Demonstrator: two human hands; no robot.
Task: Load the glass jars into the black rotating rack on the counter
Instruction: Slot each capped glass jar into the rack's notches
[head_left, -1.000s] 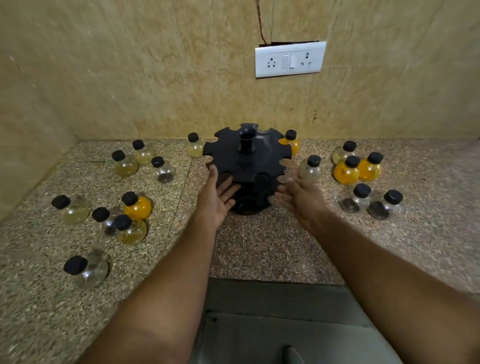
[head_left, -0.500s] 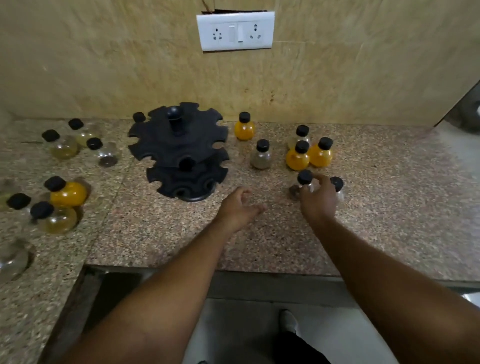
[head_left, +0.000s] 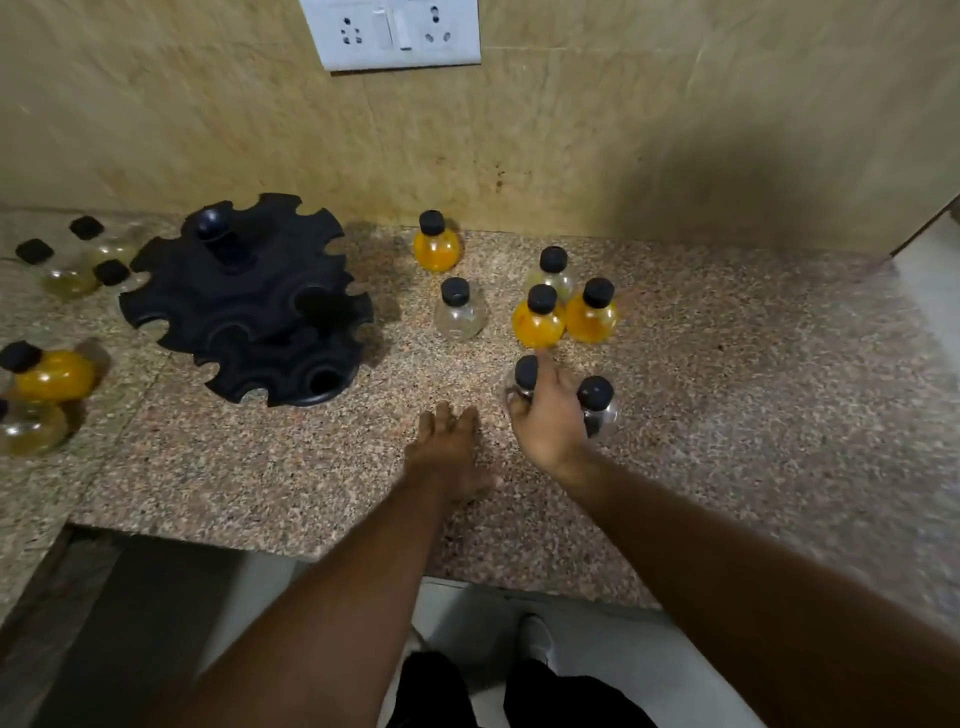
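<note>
jar with black cap in curled right grip, left grip loose and empty over counter

Both arms reach forward: left hand hovers loose-fingered, right hand curls round a clear jar.

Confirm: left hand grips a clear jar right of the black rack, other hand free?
No: the right hand grips that clear jar; the left hand is the free one, open. The jar is right of the black rack. Head view.
</note>
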